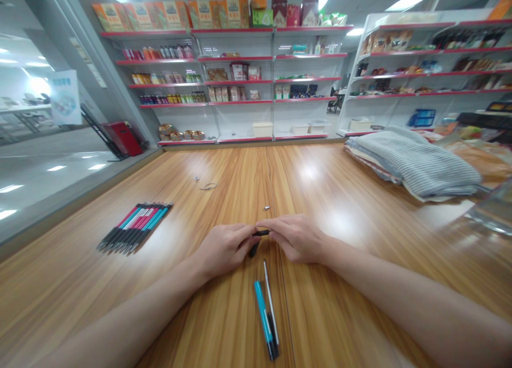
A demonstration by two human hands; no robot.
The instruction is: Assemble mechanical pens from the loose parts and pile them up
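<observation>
A short black pen part (pixel 262 232) spans the gap between my hands at the middle of the table. My left hand (pixel 226 249) pinches its left end, and my right hand (pixel 299 239) has its fingertips closed on the right end. Under my left fingers shows another dark piece (pixel 254 249), partly hidden. Closer to me lie a blue pen barrel (pixel 262 309) with a black end and a thin white refill (pixel 270 301), side by side. A small metal pen tip (pixel 266 208) rests just beyond my hands.
Several blue, red and black pens (pixel 136 226) lie in a row on the left. A thin ring (pixel 208 186) and a tiny metal piece (pixel 196 178) are farther back. Folded striped cloth (pixel 416 162) is stacked at right, near a clear container (pixel 494 210). Stocked shelves (pixel 236 80) stand behind.
</observation>
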